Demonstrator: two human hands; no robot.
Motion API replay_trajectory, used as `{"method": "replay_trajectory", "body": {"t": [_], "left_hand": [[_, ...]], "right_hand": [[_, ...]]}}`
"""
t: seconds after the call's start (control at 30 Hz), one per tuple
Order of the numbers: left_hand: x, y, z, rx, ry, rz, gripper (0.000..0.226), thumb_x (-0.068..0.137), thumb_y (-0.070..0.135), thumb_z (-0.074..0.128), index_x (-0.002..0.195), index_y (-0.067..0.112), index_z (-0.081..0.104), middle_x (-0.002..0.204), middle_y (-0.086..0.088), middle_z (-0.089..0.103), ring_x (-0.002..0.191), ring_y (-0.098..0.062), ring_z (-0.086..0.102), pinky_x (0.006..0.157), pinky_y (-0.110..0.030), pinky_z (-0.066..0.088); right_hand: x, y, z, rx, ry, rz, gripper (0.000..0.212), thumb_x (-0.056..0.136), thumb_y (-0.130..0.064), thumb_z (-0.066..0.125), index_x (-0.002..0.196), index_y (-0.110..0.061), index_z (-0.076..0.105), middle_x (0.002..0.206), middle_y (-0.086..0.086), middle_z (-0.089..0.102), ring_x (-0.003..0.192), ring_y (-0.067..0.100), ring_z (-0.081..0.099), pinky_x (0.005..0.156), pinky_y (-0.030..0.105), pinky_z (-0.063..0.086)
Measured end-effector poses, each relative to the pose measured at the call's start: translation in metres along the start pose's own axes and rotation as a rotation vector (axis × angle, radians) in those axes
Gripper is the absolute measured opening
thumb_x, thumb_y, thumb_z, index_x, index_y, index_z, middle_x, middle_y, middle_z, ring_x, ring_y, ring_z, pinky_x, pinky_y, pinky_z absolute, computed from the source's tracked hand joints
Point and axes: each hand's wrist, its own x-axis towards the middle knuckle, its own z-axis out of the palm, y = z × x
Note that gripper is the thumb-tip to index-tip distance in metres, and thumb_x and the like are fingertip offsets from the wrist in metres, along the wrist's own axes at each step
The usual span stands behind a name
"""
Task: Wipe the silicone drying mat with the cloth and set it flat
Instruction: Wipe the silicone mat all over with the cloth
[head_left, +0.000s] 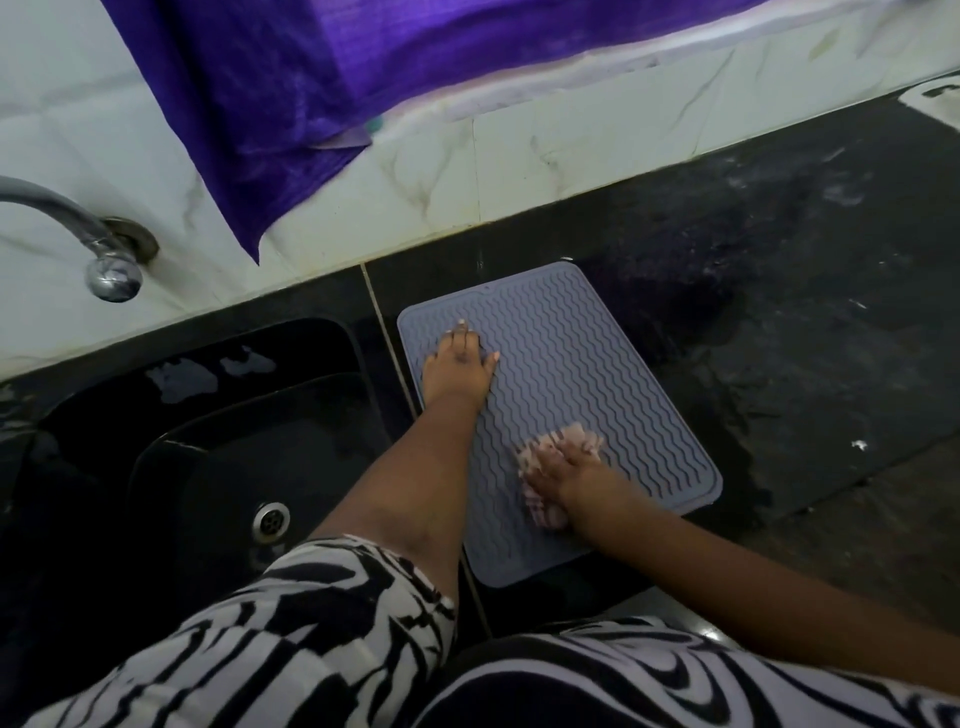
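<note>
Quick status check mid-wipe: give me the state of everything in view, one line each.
Mat: lying flat on the dark counter, beside the sink.
Cloth: bunched on the mat under the right hand.
Left hand: open, palm flat on the mat.
Right hand: pressing the cloth down.
Tap: no water visible.
Sink: no dishes; drain uncovered.

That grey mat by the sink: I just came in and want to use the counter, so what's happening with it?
A person is wiping the grey silicone drying mat, which lies flat on the dark counter just right of the black sink. The left hand is pressed flat, palm down, on the mat's far left part, holding it steady. The right hand presses a pale pinkish cloth onto the near part of the mat. A tap sticks out of the tiled wall over the sink.
</note>
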Motion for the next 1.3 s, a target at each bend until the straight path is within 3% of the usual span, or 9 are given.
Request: {"method": "replay_trajectory", "body": {"t": [0.13, 0.27, 0.43, 0.5, 0.6, 0.7, 0.93, 1.17, 1.3], "left_hand": [[-0.001, 0.002, 0.001, -0.010, -0.019, -0.045, 0.058, 0.102, 0.046, 0.030, 0.150, 0.013, 0.026, 0.162, -0.003, 0.012, 0.145, -0.023, 0.019, 0.114, -0.044, 0.025], [-0.003, 0.005, 0.002, -0.016, -0.020, -0.052, 0.058, 0.102, 0.047, 0.029, 0.149, 0.014, 0.027, 0.162, -0.002, 0.012, 0.146, -0.023, 0.018, 0.114, -0.044, 0.025], [-0.016, 0.001, 0.009, -0.062, -0.023, -0.097, 0.061, 0.103, 0.048, 0.024, 0.154, 0.017, 0.015, 0.164, 0.000, 0.003, 0.150, -0.022, 0.006, 0.120, -0.043, 0.012], [-0.025, 0.002, 0.009, -0.018, 0.076, -0.094, 0.054, 0.103, 0.043, 0.029, 0.150, 0.015, 0.027, 0.161, -0.005, 0.015, 0.147, -0.025, 0.017, 0.115, -0.043, 0.023], [-0.036, 0.013, 0.007, 0.062, 0.209, -0.111, 0.038, 0.102, 0.031, 0.034, 0.132, 0.010, 0.046, 0.135, -0.010, 0.046, 0.123, -0.027, 0.041, 0.096, -0.039, 0.037], [-0.040, 0.019, 0.007, 0.099, 0.188, -0.135, 0.035, 0.103, 0.026, 0.034, 0.130, 0.009, 0.047, 0.128, -0.011, 0.047, 0.117, -0.027, 0.043, 0.092, -0.038, 0.040], [-0.043, 0.019, -0.018, -0.074, 0.062, -0.175, 0.038, 0.102, 0.033, 0.038, 0.130, 0.012, 0.053, 0.131, -0.011, 0.052, 0.122, -0.029, 0.047, 0.098, -0.041, 0.043], [-0.036, 0.017, -0.045, -0.265, 0.124, -0.005, 0.044, 0.100, 0.031, 0.047, 0.140, 0.013, 0.047, 0.143, -0.009, 0.048, 0.132, -0.027, 0.043, 0.108, -0.037, 0.036], [-0.004, 0.016, -0.047, -0.305, 0.198, -0.070, 0.038, 0.101, 0.023, 0.042, 0.137, 0.014, 0.051, 0.139, -0.012, 0.054, 0.126, -0.028, 0.049, 0.104, -0.039, 0.042]], "right_hand": [[-0.059, 0.004, -0.006, 0.210, -0.147, -0.051, 0.046, 0.097, -0.016, 0.045, 0.142, -0.021, 0.043, 0.153, 0.004, 0.033, 0.140, 0.025, 0.033, 0.115, 0.038, 0.028], [-0.059, 0.031, -0.047, 0.386, -0.299, -0.047, 0.018, 0.090, -0.022, 0.050, 0.079, -0.030, 0.062, 0.100, -0.004, 0.064, 0.094, 0.016, 0.059, 0.093, 0.038, 0.048], [-0.026, 0.042, -0.073, 0.548, 0.139, -0.064, 0.028, 0.094, -0.014, 0.050, 0.118, -0.016, 0.064, 0.108, 0.005, 0.062, 0.100, 0.021, 0.056, 0.087, 0.027, 0.041], [-0.013, 0.036, -0.047, 0.429, 0.093, -0.059, 0.031, 0.097, -0.014, 0.047, 0.125, -0.008, 0.057, 0.125, 0.009, 0.058, 0.115, 0.026, 0.052, 0.097, 0.028, 0.040], [-0.018, 0.033, 0.002, 0.125, -0.063, 0.004, 0.061, 0.099, -0.023, 0.041, 0.153, -0.016, 0.015, 0.163, 0.004, 0.002, 0.150, 0.029, 0.003, 0.121, 0.048, 0.015], [-0.044, 0.039, 0.021, 0.127, -0.117, -0.031, 0.059, 0.100, -0.023, 0.038, 0.154, -0.017, 0.014, 0.163, 0.005, 0.002, 0.150, 0.028, 0.005, 0.122, 0.045, 0.013], [-0.088, 0.097, -0.015, 0.841, -0.086, -0.149, 0.036, 0.089, -0.001, 0.050, 0.086, -0.031, 0.069, 0.097, -0.005, 0.070, 0.098, 0.016, 0.066, 0.086, 0.024, 0.049], [-0.037, 0.127, -0.022, 2.224, -0.087, -0.085, 0.045, 0.079, 0.007, 0.046, 0.122, 0.006, 0.061, 0.127, 0.030, 0.060, 0.113, 0.041, 0.061, 0.097, 0.055, 0.050], [0.006, 0.134, -0.075, 2.136, 0.046, -0.109, 0.038, 0.087, -0.004, 0.051, 0.124, -0.002, 0.059, 0.124, 0.023, 0.063, 0.112, 0.035, 0.062, 0.098, 0.052, 0.050]]}}
